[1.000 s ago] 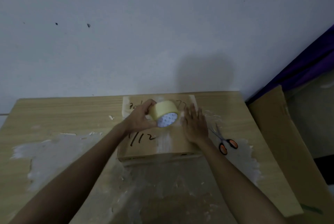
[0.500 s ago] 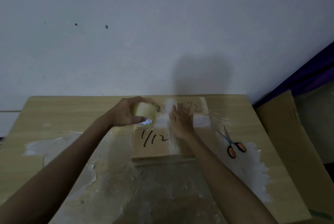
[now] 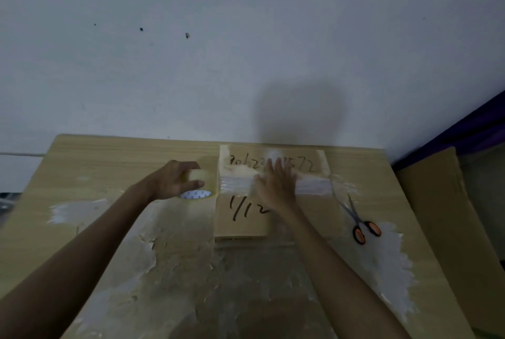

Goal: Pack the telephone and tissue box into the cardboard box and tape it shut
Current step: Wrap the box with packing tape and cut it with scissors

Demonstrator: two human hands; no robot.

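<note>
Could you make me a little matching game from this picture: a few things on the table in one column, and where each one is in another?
Things:
1. tape roll
2. scissors
3. cardboard box
4. right hand

Places:
A. lying on the table, right of the box
B. flat on the box top
C. in the left hand
D. middle of the table, flaps closed

Pairs: 1-C, 2-A, 3-D, 4-B

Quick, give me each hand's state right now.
Left hand: closed around the tape roll, beside the cardboard box.
Right hand: open, flat on the box top, holding nothing.
</note>
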